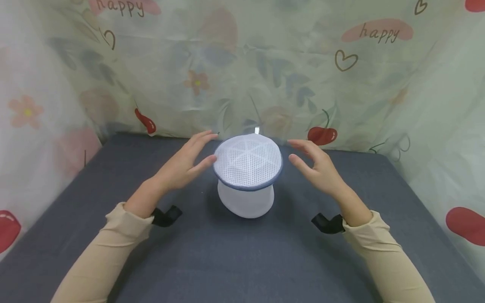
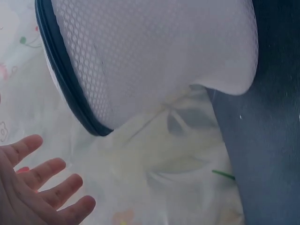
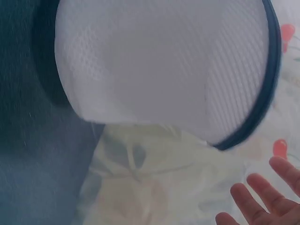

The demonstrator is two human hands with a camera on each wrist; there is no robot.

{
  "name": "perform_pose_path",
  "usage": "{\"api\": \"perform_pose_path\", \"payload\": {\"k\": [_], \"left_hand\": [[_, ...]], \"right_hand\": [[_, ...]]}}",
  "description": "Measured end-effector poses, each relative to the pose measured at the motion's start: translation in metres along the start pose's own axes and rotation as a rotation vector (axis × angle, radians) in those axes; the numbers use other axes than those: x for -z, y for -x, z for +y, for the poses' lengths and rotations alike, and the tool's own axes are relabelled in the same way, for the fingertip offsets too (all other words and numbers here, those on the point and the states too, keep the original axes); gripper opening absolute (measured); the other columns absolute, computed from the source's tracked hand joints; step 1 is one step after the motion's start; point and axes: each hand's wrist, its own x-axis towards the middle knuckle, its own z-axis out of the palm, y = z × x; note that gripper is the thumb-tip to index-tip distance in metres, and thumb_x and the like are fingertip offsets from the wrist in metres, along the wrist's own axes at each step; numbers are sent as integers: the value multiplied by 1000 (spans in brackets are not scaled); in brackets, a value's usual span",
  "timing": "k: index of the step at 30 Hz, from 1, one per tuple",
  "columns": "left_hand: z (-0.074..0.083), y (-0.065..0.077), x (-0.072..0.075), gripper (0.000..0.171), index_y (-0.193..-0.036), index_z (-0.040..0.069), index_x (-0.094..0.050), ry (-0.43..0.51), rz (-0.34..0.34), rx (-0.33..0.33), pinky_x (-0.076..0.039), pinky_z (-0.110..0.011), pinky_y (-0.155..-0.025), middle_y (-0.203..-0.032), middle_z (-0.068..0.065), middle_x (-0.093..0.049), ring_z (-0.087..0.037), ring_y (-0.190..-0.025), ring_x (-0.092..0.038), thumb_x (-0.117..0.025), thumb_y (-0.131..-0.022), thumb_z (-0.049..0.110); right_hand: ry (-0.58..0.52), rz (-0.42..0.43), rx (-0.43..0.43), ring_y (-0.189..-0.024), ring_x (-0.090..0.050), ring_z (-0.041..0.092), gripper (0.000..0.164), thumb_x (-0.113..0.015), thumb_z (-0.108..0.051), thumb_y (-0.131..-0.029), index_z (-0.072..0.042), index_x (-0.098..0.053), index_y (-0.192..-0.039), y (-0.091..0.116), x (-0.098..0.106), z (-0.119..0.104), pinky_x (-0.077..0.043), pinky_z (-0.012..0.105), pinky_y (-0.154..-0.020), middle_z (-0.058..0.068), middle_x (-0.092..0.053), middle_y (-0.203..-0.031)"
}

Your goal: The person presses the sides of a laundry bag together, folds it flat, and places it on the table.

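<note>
A white mesh laundry bag [image 1: 248, 162] with a dark blue zip band round its top stands on the grey tabletop, its mesh lid facing up. Its honeycomb-mesh side [image 2: 154, 51] fills much of the left wrist view. My left hand [image 1: 183, 162] is raised at the bag's left, fingers spread and thumb tip near the rim. On the other side, my right hand [image 1: 316, 166] is held up with its fingers extended. Both wrist views show gaps between the fingers and the bag, so neither hand holds it. What the bag contains, if anything, is hidden.
A grey cloth-covered table [image 1: 242, 261] spreads beneath the arms. Behind it hangs a printed curtain [image 1: 151, 75] with flowers and hearts, which also lines both sides. Black straps [image 1: 166, 216] show at the wrists. A small white tag [image 1: 257, 130] sticks up behind the bag.
</note>
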Motion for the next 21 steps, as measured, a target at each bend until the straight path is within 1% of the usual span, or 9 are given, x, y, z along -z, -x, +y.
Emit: {"api": "perform_pose_path", "payload": {"k": [3,8,12,15,21], "left_hand": [[3,0,-3,57,-146,16,-28,73,-8,-12,-21,-52,-114,-154,-8,-23,-26,-144,-20,-47,-97,37],[2,-2,-11,56,-146,16,-28,153,-8,-14,-20,-51,-115,-154,-7,-24,-23,-144,-20,-46,-97,36],[1,-4,-18,58,-147,15,-27,174,-22,4,-19,-53,-114,-154,-7,-22,-25,-144,-18,-46,-97,37],[1,-5,-21,57,-147,16,-27,186,-29,11,-19,-54,-114,-155,-7,-21,-25,-144,-18,-47,-97,34],[-1,-7,-26,55,-146,16,-29,206,-28,-14,-19,-54,-114,-155,-8,-21,-26,-144,-18,-48,-97,31]], "right_hand": [[-39,-12,12,-129,-43,29,42,-56,-14,-93,-6,-48,-133,0,-7,-2,-34,53,-106,13,-47,-137],[-45,-10,27,-136,-34,27,46,-58,-12,-91,-7,-46,-135,-2,-18,-3,-31,54,-107,13,-40,-144],[-35,-30,16,-141,-26,27,51,-58,-14,-90,-9,-42,-138,-3,-24,-4,-27,55,-109,12,-32,-150],[-41,-48,1,-142,-23,28,53,-59,-17,-90,-11,-41,-140,-3,-27,-6,-25,56,-110,13,-28,-152],[-51,-66,-8,-143,-23,28,54,-59,-18,-90,-13,-41,-140,-6,-33,-5,-21,58,-111,12,-26,-153]]}}
